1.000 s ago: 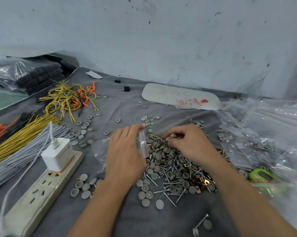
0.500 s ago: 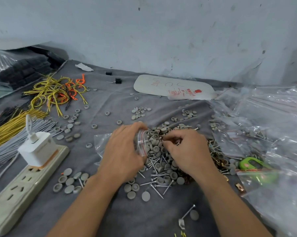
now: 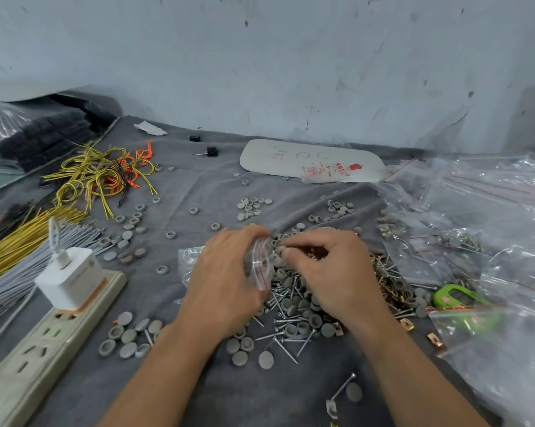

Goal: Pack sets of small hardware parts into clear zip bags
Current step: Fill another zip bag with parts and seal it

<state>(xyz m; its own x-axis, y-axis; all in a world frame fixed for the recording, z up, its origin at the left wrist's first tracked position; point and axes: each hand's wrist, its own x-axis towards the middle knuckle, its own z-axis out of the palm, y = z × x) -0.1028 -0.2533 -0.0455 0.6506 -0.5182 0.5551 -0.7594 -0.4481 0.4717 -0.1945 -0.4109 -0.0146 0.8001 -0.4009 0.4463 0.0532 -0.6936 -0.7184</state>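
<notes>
- White flat plastic pack with rounded corners [image 3: 309, 161], lying at the far edge of the grey cloth: a red printed label at its right end, with an apple-shaped logo above lines of red characters too small to read.
- Same label: a large dark "5" beside the red print, followed by what looks like "mm".
- Same pack, left and middle: loose red handwritten strokes, not legible.

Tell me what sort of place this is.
Likely a small workshop or home packing bench: a heap of screws and grey caps on a grey cloth, bundles of cut wires, and a pile of clear zip bags. The left hand holds one bag, the right hand pinches caps.
</notes>
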